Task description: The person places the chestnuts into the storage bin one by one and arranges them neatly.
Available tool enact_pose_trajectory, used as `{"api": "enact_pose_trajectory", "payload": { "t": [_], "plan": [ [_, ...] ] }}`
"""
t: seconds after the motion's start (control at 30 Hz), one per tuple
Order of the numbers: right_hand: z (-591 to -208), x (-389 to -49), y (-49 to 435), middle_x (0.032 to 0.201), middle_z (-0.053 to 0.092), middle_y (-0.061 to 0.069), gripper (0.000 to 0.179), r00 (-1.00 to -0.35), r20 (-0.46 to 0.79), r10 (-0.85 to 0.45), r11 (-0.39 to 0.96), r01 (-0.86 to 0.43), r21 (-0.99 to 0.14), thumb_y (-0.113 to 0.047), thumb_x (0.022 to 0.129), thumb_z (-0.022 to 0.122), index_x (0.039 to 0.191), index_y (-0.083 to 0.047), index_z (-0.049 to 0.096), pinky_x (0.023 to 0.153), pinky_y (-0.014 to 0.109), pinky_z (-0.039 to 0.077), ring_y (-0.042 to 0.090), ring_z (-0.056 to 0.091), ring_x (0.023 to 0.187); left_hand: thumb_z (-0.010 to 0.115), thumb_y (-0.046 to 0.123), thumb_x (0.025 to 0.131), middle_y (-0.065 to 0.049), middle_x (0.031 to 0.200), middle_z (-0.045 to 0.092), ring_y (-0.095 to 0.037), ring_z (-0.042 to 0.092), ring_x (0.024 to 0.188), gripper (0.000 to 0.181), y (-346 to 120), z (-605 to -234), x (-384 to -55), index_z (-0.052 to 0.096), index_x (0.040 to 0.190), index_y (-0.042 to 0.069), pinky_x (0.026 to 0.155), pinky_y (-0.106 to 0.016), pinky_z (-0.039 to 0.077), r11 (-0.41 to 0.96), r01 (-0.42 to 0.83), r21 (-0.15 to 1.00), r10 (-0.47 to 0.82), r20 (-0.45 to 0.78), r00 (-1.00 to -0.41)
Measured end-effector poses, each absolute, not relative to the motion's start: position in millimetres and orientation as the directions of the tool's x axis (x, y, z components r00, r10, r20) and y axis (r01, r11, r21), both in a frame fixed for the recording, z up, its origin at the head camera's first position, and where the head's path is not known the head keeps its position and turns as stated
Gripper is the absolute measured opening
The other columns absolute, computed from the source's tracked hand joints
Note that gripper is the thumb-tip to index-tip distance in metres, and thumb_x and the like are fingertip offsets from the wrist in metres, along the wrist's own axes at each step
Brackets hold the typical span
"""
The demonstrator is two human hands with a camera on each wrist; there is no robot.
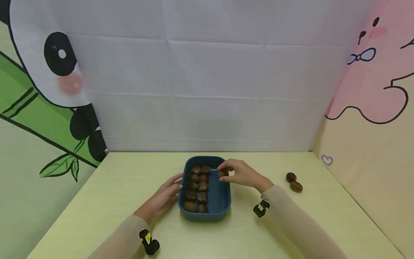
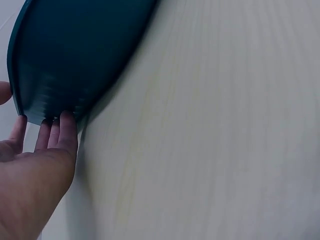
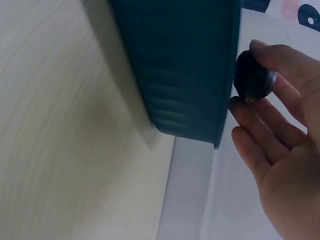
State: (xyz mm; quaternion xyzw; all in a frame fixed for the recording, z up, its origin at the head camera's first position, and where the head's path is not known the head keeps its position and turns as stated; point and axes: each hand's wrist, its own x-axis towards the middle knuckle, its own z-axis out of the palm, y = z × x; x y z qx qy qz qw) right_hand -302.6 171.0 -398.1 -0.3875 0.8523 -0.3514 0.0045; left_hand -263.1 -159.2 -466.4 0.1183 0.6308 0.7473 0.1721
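A dark blue rectangular tray (image 1: pixel 220 212) stands on the table, with several brown chestnuts (image 1: pixel 203 186) lined up in two columns along its left half. My right hand (image 1: pixel 242 174) pinches one chestnut (image 3: pixel 254 77) between thumb and fingers, over the tray's right rim near the far corner. At the tray's left wall, my left hand (image 1: pixel 165 198) rests with its fingers extended. The left wrist view shows those fingertips (image 2: pixel 67 120) touching the outside of the tray (image 2: pixel 75 55).
Two more chestnuts (image 1: pixel 293 182) lie on the pale yellow table (image 1: pixel 136 172) to the right. A white panel (image 1: pixel 207 108) rises behind the table's far edge. Printed walls (image 1: pixel 365 162) stand on both sides.
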Motion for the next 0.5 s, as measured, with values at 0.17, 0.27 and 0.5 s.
{"api": "enact_pose_trajectory", "payload": {
  "t": [0.17,0.27,0.5],
  "plan": [
    [-406.1,-310.1,155.7,0.110,0.064,-0.006,0.032,-0.677,0.258,-0.690,0.482,-0.695,-0.533,-0.025,0.091,0.076,0.121,-0.015,0.068,0.085,0.042,0.053,0.010,0.060,0.098,0.044,0.012,0.104,-0.025,0.159,0.025,-0.032,0.036,0.141,0.061,-161.6,-468.4,-262.8,0.018,0.159,0.004,0.109,-0.041,0.036,-0.145,-0.104,0.984,0.418,-0.034,-0.908],
    [-408.4,-314.6,147.5,0.110,0.065,-0.003,0.033,-0.654,0.256,-0.712,0.493,-0.726,-0.480,-0.025,0.091,0.076,0.120,-0.010,0.068,0.086,0.038,0.053,0.011,0.061,0.098,0.044,0.011,0.104,-0.025,0.159,0.025,-0.031,0.036,0.141,0.061,-162.0,-468.2,-262.9,0.018,0.159,0.004,0.109,-0.041,0.036,-0.148,-0.104,0.983,0.413,-0.035,-0.910],
    [-415.6,-320.9,138.3,0.107,0.065,0.001,0.032,-0.652,0.194,-0.733,0.559,-0.740,-0.375,-0.028,0.090,0.077,0.116,-0.011,0.069,0.084,0.032,0.051,0.015,0.062,0.094,0.043,0.011,0.104,-0.024,0.159,0.027,-0.029,0.039,0.139,0.060,-161.2,-467.5,-264.1,0.019,0.158,0.005,0.109,-0.041,0.036,-0.143,-0.107,0.984,0.414,-0.038,-0.910]
  ]
}}
